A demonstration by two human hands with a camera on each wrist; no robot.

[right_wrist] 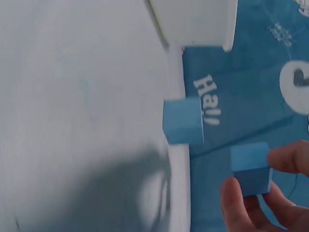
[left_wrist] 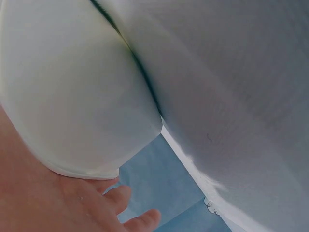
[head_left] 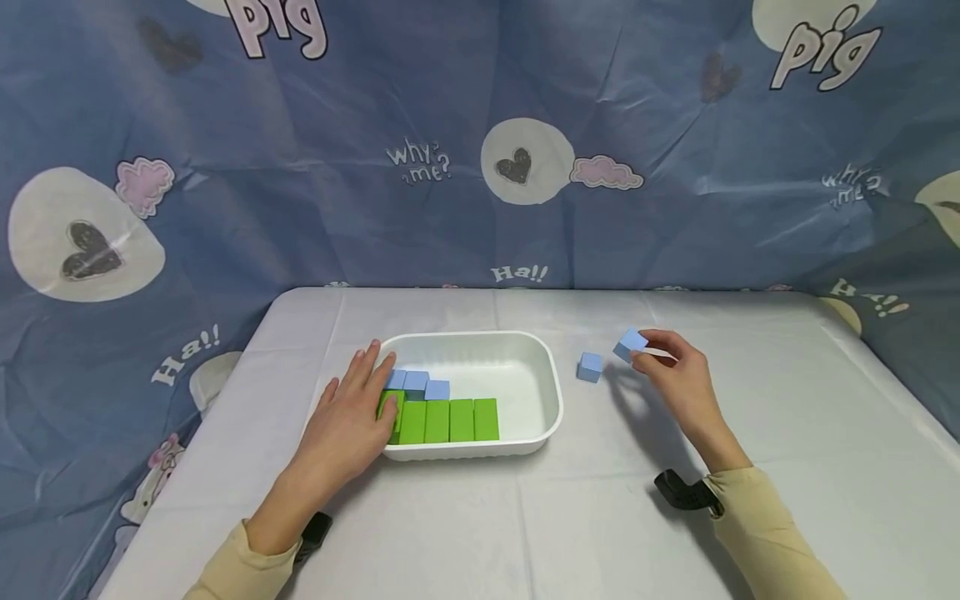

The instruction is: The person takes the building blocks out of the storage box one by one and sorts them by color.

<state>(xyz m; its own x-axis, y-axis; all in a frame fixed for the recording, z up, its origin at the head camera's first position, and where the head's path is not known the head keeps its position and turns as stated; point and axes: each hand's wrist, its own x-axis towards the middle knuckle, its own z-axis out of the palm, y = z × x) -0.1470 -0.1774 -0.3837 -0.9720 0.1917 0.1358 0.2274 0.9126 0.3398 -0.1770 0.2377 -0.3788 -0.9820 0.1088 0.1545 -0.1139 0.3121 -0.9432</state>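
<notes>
My right hand (head_left: 678, 387) pinches a light blue cube (head_left: 630, 344) between thumb and fingers, above the table. In the right wrist view the same held cube (right_wrist: 251, 169) shows at lower right. A second blue cube (head_left: 589, 367) sits on the table, between that hand and the white tray (head_left: 525, 375). My left hand (head_left: 352, 417) rests over the tray's left end, fingers extended, its thumb over the leftmost green block (head_left: 395, 429). Inside the tray, several green blocks (head_left: 437, 422) line the near side, with blue cubes (head_left: 416, 383) behind them at left.
A white cloth covers the table (head_left: 465, 517), which ends at a blue printed curtain (head_left: 450, 233) behind. The tray's raised rim runs all round the blocks. Black straps with devices (head_left: 684, 490) sit at both wrists, below cream sleeves (head_left: 772, 533).
</notes>
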